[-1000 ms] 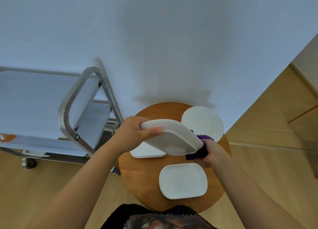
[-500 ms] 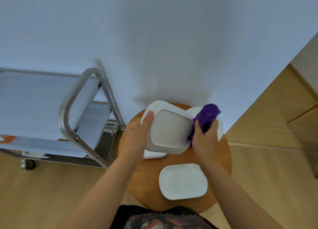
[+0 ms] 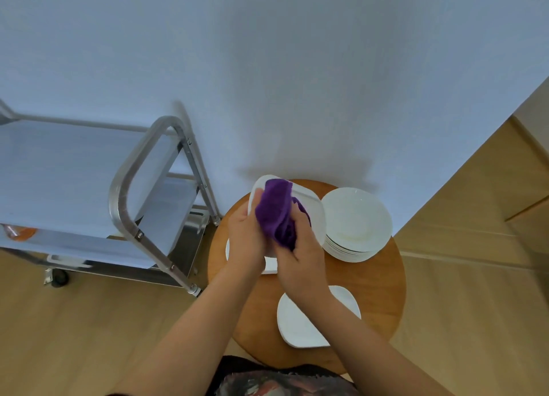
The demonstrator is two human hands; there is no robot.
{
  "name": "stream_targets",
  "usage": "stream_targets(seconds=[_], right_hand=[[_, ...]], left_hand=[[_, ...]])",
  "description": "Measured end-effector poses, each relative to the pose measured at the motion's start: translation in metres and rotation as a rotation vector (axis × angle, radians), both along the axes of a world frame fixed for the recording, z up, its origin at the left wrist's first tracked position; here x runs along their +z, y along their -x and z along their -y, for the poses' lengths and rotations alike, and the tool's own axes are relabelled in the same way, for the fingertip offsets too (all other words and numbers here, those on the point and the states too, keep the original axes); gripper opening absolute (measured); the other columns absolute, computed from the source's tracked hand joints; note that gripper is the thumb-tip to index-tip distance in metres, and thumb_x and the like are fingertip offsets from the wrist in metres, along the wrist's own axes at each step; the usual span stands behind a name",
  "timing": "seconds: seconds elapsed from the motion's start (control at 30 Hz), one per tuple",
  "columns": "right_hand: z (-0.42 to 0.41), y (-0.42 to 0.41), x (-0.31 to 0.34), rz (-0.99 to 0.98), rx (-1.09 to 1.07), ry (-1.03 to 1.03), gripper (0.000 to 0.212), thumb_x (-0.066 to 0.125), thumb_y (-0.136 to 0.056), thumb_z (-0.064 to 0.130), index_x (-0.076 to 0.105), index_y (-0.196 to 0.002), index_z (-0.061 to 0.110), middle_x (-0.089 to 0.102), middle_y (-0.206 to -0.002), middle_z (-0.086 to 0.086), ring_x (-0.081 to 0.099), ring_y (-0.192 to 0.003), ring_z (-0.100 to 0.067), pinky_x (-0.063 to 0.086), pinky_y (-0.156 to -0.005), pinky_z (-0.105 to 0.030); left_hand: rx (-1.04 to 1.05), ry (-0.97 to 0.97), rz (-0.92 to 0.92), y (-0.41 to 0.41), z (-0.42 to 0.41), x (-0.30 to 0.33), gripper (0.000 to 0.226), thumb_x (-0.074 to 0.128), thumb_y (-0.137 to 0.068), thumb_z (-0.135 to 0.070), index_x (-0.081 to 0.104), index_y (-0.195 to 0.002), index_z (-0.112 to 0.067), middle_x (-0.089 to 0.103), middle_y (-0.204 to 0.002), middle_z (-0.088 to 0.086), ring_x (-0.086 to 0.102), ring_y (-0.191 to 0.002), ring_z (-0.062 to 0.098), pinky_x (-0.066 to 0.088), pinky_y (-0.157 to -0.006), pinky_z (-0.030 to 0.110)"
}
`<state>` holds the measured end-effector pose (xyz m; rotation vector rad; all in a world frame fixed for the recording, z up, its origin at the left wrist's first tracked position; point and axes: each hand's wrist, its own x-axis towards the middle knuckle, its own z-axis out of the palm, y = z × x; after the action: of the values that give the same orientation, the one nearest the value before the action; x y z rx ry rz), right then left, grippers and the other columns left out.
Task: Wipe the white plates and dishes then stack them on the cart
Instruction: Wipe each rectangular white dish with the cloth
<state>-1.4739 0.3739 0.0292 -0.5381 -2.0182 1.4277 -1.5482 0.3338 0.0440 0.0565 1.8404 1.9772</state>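
Rect. white dish [image 3: 312, 210], rounded corners, plain glossy, held tilted above the round wooden table [image 3: 383, 291]. Left hand [image 3: 245, 241] grips its left edge; right hand [image 3: 300, 257] clutches a purple cloth [image 3: 274, 214] bunched against the dish. On table: 1 stack of round white plates [image 3: 356, 223] at right, count unclear; 1 rect. dish [image 3: 300, 325] near; 1 more [image 3: 269, 265] under the hands. Steel cart [image 3: 139, 205] at left. No writing readable.
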Motion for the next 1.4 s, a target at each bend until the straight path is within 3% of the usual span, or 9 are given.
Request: stream_targets(seconds=[0.2, 0.33, 0.57, 0.73, 0.83, 0.9, 1.07, 1.23, 1.4], right_hand=[[-0.029, -0.024, -0.03, -0.012, 0.097, -0.298, 0.046, 0.062, -0.083, 0.007, 0.055, -0.124, 0.028, 0.054, -0.131, 0.01, 0.049, -0.123, -0.013, 0.043, -0.103, -0.034], [-0.053, -0.025, -0.03, 0.202, -0.102, 0.073, 0.036, 0.055, -0.091, 0.005, 0.046, -0.099, 0.039, 0.059, -0.1, 0.01, 0.058, -0.094, -0.015, 0.048, -0.072, -0.018], [-0.067, -0.008, 0.017, -0.07, -0.159, 1.145, 0.059, 0.065, -0.072, 0.054, 0.053, -0.118, 0.018, 0.068, -0.105, -0.006, 0.069, -0.09, -0.023, 0.057, -0.063, -0.034], [-0.07, -0.019, 0.019, 0.053, -0.119, 1.159, 0.036, 0.069, -0.072, 0.009, 0.056, -0.105, 0.013, 0.067, -0.093, -0.013, 0.068, -0.081, -0.029, 0.056, -0.057, -0.036], [-0.068, -0.024, 0.007, 0.09, -0.194, 1.118, 0.03, 0.05, -0.077, -0.004, 0.056, -0.099, 0.016, 0.064, -0.095, -0.01, 0.061, -0.086, -0.028, 0.054, -0.056, -0.035], [-0.065, -0.025, 0.002, 0.039, -0.224, 1.083, 0.033, 0.049, -0.079, -0.005, 0.055, -0.099, 0.02, 0.065, -0.097, -0.005, 0.061, -0.09, -0.027, 0.056, -0.061, -0.038], [-0.057, -0.027, -0.003, 0.067, -0.146, 0.936, 0.043, 0.061, -0.082, 0.001, 0.051, -0.116, 0.025, 0.065, -0.11, -0.003, 0.061, -0.101, -0.025, 0.054, -0.085, -0.05], [-0.074, -0.027, 0.005, 0.212, -0.321, 0.533, 0.021, 0.055, -0.091, 0.041, 0.049, -0.109, 0.031, 0.061, -0.101, 0.008, 0.06, -0.096, -0.015, 0.051, -0.076, -0.031], [-0.097, 0.009, 0.037, 0.09, -0.3, -0.104, 0.011, 0.053, -0.092, 0.03, 0.05, -0.101, 0.024, 0.058, -0.096, -0.002, 0.055, -0.091, -0.023, 0.044, -0.077, -0.026]], left_hand=[[0.065, -0.016, 0.104, 0.02, 0.009, 0.012, 0.027, 0.05, -0.091, -0.052, 0.06, -0.087, -0.027, 0.067, -0.086, 0.0, 0.065, -0.084, 0.02, 0.052, -0.058, 0.027], [0.008, 0.032, -0.058, 0.026, 0.017, 0.021, 0.037, 0.05, -0.092, -0.048, 0.064, -0.08, -0.016, 0.067, -0.074, -0.001, 0.062, -0.074, 0.017, 0.05, -0.062, 0.029], [-0.284, 0.47, -1.127, -0.014, 0.006, 0.001, 0.04, 0.05, -0.093, -0.041, 0.068, -0.077, -0.01, 0.066, -0.071, 0.005, 0.06, -0.06, 0.02, 0.049, -0.051, 0.031], [-0.432, 0.487, -1.616, -0.014, 0.008, -0.012, 0.042, 0.053, -0.082, -0.044, 0.076, -0.08, -0.008, 0.075, -0.083, 0.005, 0.071, -0.067, 0.021, 0.058, -0.055, 0.029], [-0.354, 0.521, -1.4, -0.01, 0.012, -0.018, 0.054, 0.051, -0.081, -0.053, 0.07, -0.106, -0.009, 0.069, -0.111, 0.0, 0.062, -0.106, 0.018, 0.045, -0.096, 0.045], [-0.219, 0.514, -0.872, -0.006, 0.011, -0.015, 0.066, 0.047, -0.084, -0.056, 0.047, -0.136, -0.015, 0.043, -0.137, -0.011, 0.035, -0.128, 0.008, 0.024, -0.109, 0.036], [-0.074, -0.155, 0.497, 0.007, 0.009, -0.012, 0.033, 0.048, -0.098, -0.028, 0.05, -0.128, -0.016, 0.068, -0.106, 0.001, 0.063, -0.099, 0.021, 0.057, -0.068, 0.033], [-0.083, -0.248, 0.423, 0.018, 0.021, -0.005, 0.036, 0.044, -0.098, -0.035, 0.051, -0.128, -0.018, 0.066, -0.114, 0.006, 0.063, -0.104, 0.026, 0.058, -0.068, 0.034], [-0.236, -0.122, 0.185, 0.016, 0.025, -0.003, 0.034, 0.042, -0.094, -0.046, 0.06, -0.117, -0.027, 0.071, -0.107, -0.003, 0.065, -0.101, 0.018, 0.055, -0.069, 0.028]])
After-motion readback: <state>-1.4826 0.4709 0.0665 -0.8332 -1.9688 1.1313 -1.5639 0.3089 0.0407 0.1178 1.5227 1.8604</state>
